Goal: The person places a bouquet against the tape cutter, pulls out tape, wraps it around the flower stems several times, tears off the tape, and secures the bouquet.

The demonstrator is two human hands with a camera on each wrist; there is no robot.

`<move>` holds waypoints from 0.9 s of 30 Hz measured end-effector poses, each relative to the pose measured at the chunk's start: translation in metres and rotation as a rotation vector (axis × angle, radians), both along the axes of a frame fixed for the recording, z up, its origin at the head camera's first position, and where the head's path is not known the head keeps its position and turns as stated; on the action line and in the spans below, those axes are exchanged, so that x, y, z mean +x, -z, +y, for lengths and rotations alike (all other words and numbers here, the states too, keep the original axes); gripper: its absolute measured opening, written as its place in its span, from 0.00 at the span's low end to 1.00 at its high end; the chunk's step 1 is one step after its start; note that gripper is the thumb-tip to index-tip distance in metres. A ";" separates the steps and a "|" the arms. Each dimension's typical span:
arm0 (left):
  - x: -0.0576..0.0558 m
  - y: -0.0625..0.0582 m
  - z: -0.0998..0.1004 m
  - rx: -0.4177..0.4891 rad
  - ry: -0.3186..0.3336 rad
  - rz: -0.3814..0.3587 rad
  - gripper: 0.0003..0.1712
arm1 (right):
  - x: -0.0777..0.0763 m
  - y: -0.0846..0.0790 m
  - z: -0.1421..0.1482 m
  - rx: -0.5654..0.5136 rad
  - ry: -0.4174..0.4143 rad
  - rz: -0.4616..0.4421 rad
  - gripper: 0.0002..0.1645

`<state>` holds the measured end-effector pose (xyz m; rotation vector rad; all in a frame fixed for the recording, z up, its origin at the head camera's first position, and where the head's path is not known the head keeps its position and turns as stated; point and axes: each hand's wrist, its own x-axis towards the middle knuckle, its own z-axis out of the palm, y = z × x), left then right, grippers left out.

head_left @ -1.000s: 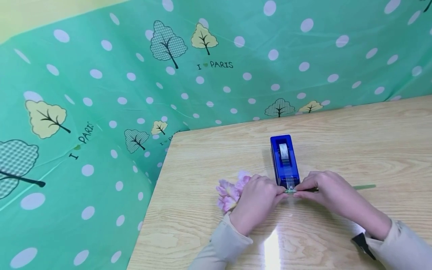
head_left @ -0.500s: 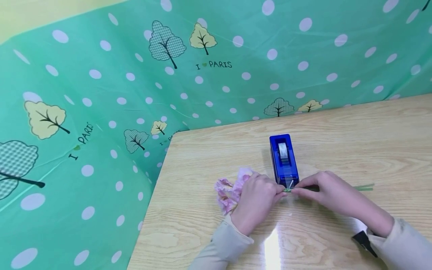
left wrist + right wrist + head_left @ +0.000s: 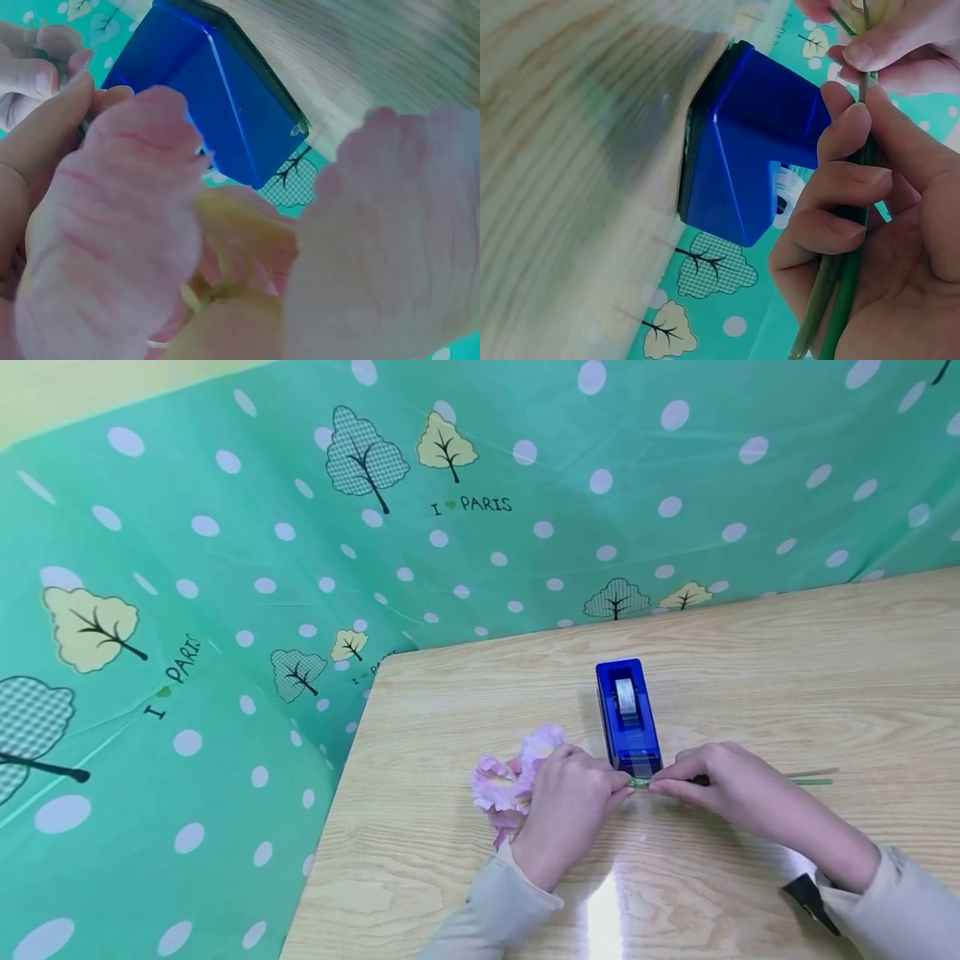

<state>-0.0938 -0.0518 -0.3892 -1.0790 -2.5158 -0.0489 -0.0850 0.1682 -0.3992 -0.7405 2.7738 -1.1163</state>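
Observation:
Pink artificial flowers (image 3: 498,785) lie at the left of the head view, their petals large and close in the left wrist view. Their green stems (image 3: 845,292) run rightward through both hands. My left hand (image 3: 573,806) pinches the stems just below the blooms, partly hiding them. With curled fingers my right hand (image 3: 738,793) grips the stems further along, and two stem ends stick out beyond it. Between the hands a short stretch of stem shows, shiny at the front of the blue tape dispenser (image 3: 628,714). Clear tape (image 3: 640,766) shows at that front end.
The wooden table (image 3: 420,718) has its left edge beyond the flowers. A green polka-dot cloth (image 3: 300,560) hangs behind and to the left. A black strap piece (image 3: 810,902) sits by the right sleeve.
The flowers have turned about their stems, and the two stem ends now show slightly apart. The tape strip visible earlier between dispenser and stems shows less. Both hands stay nearly in place.

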 end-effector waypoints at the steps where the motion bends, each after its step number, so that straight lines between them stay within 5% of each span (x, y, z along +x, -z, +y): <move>1: 0.001 0.000 0.000 -0.001 0.003 0.004 0.05 | 0.001 -0.001 0.000 0.004 -0.001 -0.003 0.08; 7: 0.003 -0.002 0.001 -0.023 0.008 0.024 0.04 | 0.002 -0.002 -0.002 0.026 -0.029 -0.033 0.10; 14: 0.004 0.001 0.001 -0.028 -0.004 0.038 0.05 | -0.003 0.006 0.004 -0.082 -0.134 -0.096 0.16; 19: 0.005 0.002 0.004 -0.064 -0.008 0.064 0.07 | -0.004 0.008 0.007 -0.092 -0.145 -0.042 0.10; 27: 0.007 0.001 0.005 -0.074 -0.016 -0.013 0.11 | -0.002 0.007 0.008 -0.077 -0.083 0.070 0.06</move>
